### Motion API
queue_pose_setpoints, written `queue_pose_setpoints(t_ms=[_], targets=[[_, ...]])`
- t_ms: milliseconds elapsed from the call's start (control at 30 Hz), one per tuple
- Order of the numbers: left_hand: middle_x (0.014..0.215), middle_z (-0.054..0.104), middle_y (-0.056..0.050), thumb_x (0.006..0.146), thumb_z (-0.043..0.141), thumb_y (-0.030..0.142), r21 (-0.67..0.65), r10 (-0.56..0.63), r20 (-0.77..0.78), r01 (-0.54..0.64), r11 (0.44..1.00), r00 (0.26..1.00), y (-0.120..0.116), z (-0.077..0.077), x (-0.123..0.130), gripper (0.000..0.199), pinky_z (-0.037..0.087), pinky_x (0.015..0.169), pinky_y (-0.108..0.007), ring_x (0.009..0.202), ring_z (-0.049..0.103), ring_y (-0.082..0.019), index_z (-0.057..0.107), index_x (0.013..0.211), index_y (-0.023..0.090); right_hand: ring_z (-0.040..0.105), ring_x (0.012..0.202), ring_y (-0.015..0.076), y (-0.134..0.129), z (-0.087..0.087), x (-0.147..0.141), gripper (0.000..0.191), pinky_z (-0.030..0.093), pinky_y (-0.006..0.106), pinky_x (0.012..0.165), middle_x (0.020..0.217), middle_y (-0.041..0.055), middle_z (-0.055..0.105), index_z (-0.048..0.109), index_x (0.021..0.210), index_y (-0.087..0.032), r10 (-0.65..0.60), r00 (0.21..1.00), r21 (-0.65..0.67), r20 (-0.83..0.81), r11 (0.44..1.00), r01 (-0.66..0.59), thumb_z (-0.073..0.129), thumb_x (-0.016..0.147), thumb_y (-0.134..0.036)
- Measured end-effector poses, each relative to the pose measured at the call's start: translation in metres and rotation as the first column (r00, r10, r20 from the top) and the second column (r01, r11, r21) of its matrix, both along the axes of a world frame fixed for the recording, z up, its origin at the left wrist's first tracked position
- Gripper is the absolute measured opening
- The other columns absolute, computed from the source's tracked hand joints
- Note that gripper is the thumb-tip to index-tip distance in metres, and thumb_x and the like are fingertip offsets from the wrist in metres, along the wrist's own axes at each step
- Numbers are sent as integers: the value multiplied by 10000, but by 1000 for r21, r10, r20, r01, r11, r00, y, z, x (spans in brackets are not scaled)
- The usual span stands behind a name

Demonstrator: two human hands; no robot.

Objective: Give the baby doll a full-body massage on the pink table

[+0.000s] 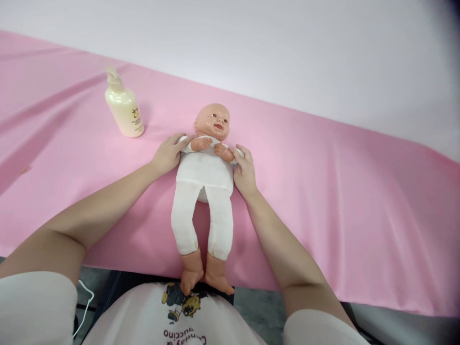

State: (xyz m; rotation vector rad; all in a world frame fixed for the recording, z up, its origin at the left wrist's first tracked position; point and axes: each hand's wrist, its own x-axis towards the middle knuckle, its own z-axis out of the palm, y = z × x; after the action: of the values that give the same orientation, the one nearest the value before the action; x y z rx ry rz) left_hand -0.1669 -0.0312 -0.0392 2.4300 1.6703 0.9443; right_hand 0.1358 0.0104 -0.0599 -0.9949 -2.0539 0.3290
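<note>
A baby doll [204,167] with a white cloth body lies on its back, head away from me and feet over the table's near edge. My left hand [170,153] closes round the doll's upper arm on the left of the view, fingers over the white sleeve. On the other side, my right hand [245,171] grips the opposite arm, fingertips on the sleeve and palm against the doll's side. Both thumbs are partly hidden. The doll's bare forearms are bent over its chest.
A pump bottle [125,112] of pale lotion stands at the back left. Pink cloth [294,191] with several creases covers the table, up against a white wall [287,52]. Below the near edge hangs a white cable [86,306].
</note>
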Motion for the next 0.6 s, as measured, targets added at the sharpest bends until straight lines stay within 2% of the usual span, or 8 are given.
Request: queue_pose_setpoints(t_ms=[200,333,467,600], targets=[[1429,536,-156,869,397,67,-7,38,-47,-39,999,998,-3,3,3,643,441,1087,-481,1292,523,-296,484,1489,218,454,1370,248,0,2,-1,511,366,528,1214,1428,63,489,612,1325,-305,24,1000,20,19,1000,-24,392,896,-135],[1422,540,-145,867,398,68,-13,43,-17,-43,999,999,-4,2,4,633,444,1092,-473,1284,532,-283,493,1475,216,467,1356,238,0,2,-2,504,376,522,1204,1400,73,508,617,1298,-283,19,1000,15,1,1000,-19,383,880,-124],[1421,541,-146,876,406,106,6,-5,131,5,1000,991,-3,2,2,628,426,1133,-477,1326,506,-276,422,1499,182,487,1344,219,2,-2,-1,465,366,501,1212,1359,92,540,563,1301,-248,23,992,-16,-123,1000,-25,376,885,-155],[1427,510,-167,947,476,256,17,15,336,-22,1000,942,7,-10,-10,612,432,1137,-485,1336,498,-273,268,1518,187,513,1318,210,9,-12,4,526,403,496,1179,1414,109,507,387,1424,-244,-58,953,-143,-296,990,16,404,899,-223]])
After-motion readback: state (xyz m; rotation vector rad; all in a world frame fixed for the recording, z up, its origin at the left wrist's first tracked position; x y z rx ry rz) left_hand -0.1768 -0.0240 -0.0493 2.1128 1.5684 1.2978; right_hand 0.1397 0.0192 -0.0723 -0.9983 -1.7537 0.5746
